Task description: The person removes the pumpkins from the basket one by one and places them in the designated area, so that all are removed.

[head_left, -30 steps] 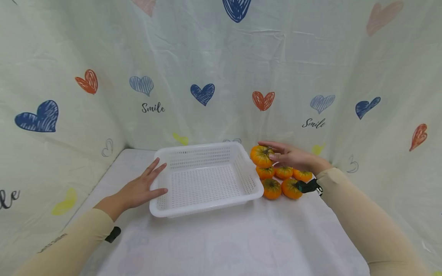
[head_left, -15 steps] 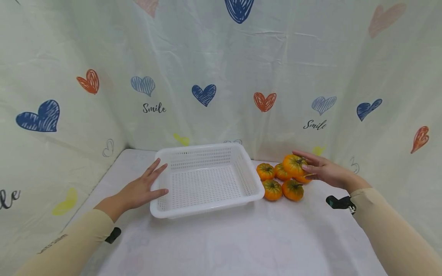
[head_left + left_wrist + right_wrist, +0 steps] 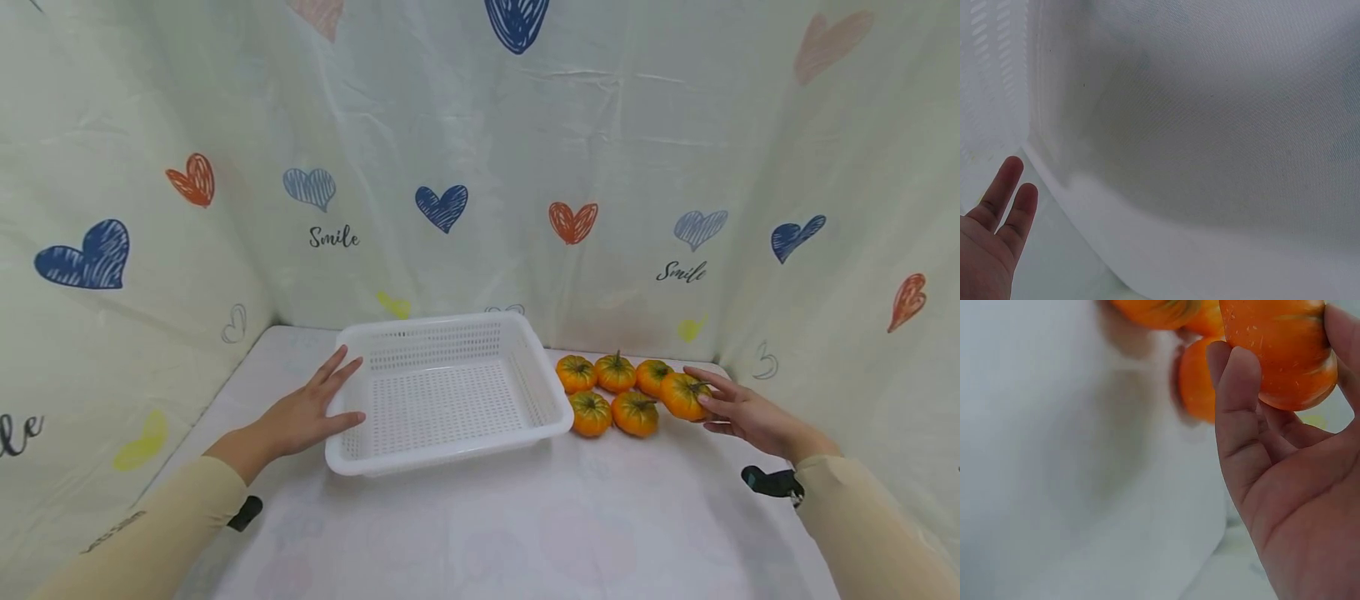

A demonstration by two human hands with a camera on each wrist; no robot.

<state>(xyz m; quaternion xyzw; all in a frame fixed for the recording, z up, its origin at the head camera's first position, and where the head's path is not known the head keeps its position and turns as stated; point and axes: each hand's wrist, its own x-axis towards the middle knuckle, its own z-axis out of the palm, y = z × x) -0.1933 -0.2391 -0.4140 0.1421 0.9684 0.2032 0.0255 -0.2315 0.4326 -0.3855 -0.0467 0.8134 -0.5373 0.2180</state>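
Observation:
My right hand (image 3: 757,421) grips a small orange pumpkin (image 3: 684,396) with a green-streaked top, at the right end of the pumpkin group. In the right wrist view, fingers and thumb curl round this pumpkin (image 3: 1282,353), above the white cloth. Several like pumpkins (image 3: 636,414) sit in two rows to its left, beside the basket. My left hand (image 3: 303,417) rests on the left rim of a white plastic basket (image 3: 450,454), fingers spread and straight. Nothing lies in the basket. The left wrist view shows two fingers of that hand (image 3: 997,231) near the basket's perforated wall.
A white cloth (image 3: 480,533) covers the table. Behind and at both sides hangs a pale curtain (image 3: 495,125) printed with hearts and "Smile". The back row of pumpkins stands close to the curtain.
My right hand has carried the held pumpkin from beside the basket's right rim over the others to the right, and lower. My left hand and the basket have stayed put.

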